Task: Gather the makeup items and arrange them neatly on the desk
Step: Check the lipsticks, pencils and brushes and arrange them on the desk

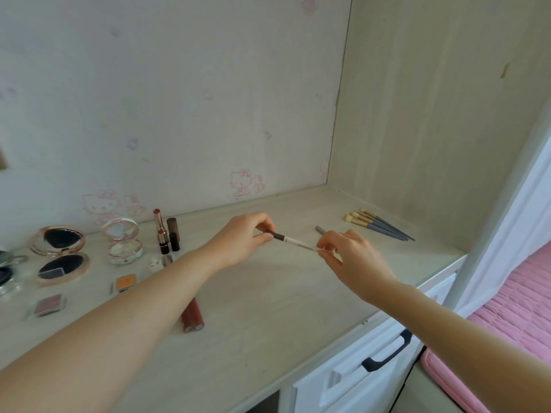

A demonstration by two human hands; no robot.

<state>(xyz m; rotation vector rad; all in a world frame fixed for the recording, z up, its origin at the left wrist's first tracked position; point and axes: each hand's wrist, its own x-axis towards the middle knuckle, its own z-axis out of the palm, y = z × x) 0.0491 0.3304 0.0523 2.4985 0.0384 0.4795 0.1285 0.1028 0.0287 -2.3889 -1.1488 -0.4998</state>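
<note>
white and slim with a dark end, one makeup pencil [293, 241] is held level above the middle of the desk [268, 308], between both hands. the left hand [238, 241] pinches its dark end between thumb and curled fingers; the right hand [351, 257] pinches the white end the same way, its other fingers loosely bent. the pencil's barrel carries a row of small dark marks

just beyond the right hand a second, grey pencil [320, 230] lies flat on the desk, mostly hidden by the fingers. further right, near the side wall, brushes [378, 226] with grey-blue handles and pale yellow bristles lie side by side in a fan; i count four, though they overlap

left of the left hand two lipsticks [161, 234] stand upright with reddish bullets showing, and one dark brown tube [173, 234] stands just beside them. two round compacts lie open: a rose-gold compact [59, 251] with a dark mirror and dark pan, and a pearly compact [123, 239] with a glossy pale lid. nearer the front edge are two small square pans, an orange pan [125, 282] and a dusky pink pan [49, 304], both in clear cases. two glossy red-brown tubes [192, 317] lie together, partly under the left forearm. a small white patterned thing by the lipsticks is too blurred to name

the desk is pale wood grain, smooth and matt, with a white drawer [357, 374] below bearing one dark curved handle [387, 353]
</note>
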